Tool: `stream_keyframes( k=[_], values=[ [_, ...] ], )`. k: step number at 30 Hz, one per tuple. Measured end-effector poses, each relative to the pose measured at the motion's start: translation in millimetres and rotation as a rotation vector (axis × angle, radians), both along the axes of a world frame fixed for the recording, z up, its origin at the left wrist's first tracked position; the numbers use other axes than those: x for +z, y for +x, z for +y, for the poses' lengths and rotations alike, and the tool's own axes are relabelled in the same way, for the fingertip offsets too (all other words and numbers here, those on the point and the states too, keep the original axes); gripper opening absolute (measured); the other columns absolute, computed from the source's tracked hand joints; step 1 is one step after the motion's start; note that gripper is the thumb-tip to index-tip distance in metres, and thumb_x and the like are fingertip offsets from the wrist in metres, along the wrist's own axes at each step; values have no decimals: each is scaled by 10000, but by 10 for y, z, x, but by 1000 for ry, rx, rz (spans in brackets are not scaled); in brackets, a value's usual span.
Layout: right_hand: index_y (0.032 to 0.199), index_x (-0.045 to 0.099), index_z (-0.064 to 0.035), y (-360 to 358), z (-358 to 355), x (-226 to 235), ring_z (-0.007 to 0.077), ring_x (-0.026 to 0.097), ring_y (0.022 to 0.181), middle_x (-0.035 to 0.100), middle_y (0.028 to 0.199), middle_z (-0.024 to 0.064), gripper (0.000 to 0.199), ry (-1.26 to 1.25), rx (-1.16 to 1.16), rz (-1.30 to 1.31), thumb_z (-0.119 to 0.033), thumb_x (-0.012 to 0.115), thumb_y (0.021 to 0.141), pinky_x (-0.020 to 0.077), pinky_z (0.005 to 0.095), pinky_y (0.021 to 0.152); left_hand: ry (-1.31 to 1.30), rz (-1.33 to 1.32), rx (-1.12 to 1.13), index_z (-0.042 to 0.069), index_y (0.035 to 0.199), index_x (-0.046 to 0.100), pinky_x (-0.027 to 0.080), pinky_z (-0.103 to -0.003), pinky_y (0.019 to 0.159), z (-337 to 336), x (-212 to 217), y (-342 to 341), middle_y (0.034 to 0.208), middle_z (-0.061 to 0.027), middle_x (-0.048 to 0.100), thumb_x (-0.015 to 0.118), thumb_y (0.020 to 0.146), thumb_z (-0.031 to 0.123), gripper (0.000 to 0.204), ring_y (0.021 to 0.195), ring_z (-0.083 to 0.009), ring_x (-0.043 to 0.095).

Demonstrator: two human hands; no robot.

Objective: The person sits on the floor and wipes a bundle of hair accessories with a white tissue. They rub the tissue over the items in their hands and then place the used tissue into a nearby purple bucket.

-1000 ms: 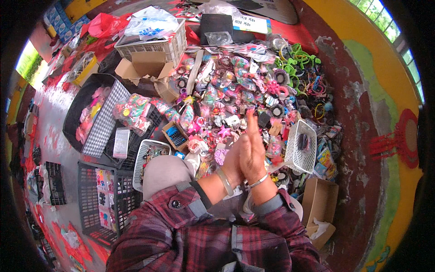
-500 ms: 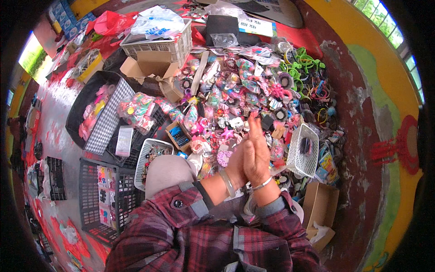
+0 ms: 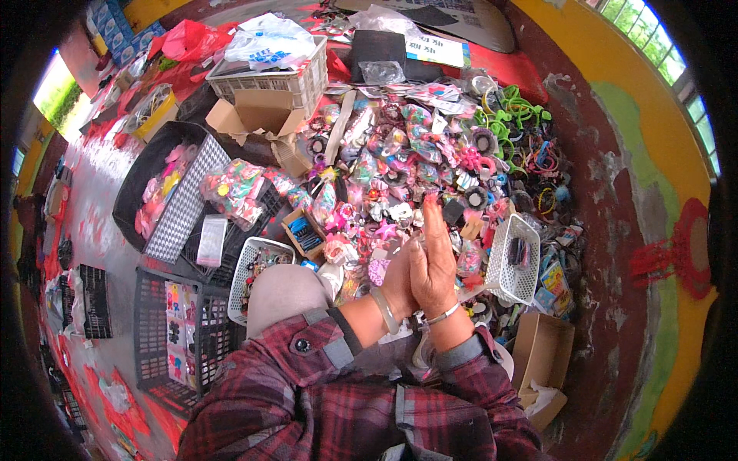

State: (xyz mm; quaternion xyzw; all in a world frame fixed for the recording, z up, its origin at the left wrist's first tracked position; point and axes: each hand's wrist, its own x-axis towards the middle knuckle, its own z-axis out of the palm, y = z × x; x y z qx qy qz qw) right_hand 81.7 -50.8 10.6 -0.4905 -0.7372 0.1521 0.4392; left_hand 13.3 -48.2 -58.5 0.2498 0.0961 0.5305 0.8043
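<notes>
Head view: I have the left hand (image 3: 395, 286) and right hand (image 3: 436, 275) palm to palm, mutually braced, nothing visible between, over a multicoloured heap of small accessories (image 3: 396, 178); a white perforated plastic basket (image 3: 513, 290) keeps dark packets (image 3: 519, 252) separate.

Over there a white plastic bag (image 3: 270, 40) lies on top of a pale slatted crate (image 3: 314, 75), an open cardboard box (image 3: 229, 119) just in front. Blue boxes (image 3: 108, 29) stand toward the floor's (image 3: 100, 196) far left corner; a yellow wall (image 3: 653, 107) runs beyond its right edge.
</notes>
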Motion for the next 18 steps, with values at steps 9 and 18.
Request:
stream_keyframes(
  k=[9,18],
  values=[
    [1297,445,-17,-56,-200,-94,335,208,1349,312,1404,212,437,-23,115,69,-136,449,876,172,399,1087,-390,-85,121,48,1351,337,273,-341,1055,218,645,-199,1362,-126,387,332,948,393,530,1251,-219,361],
    [1309,377,33,108,105,-239,371,335,1278,375,1349,236,563,-109,-12,282,-220,542,834,245,407,1062,-503,-69,86,69,1278,452,368,-334,986,36,613,-84,1251,-79,501,341,956,393,470,1125,-185,489]
  ],
)
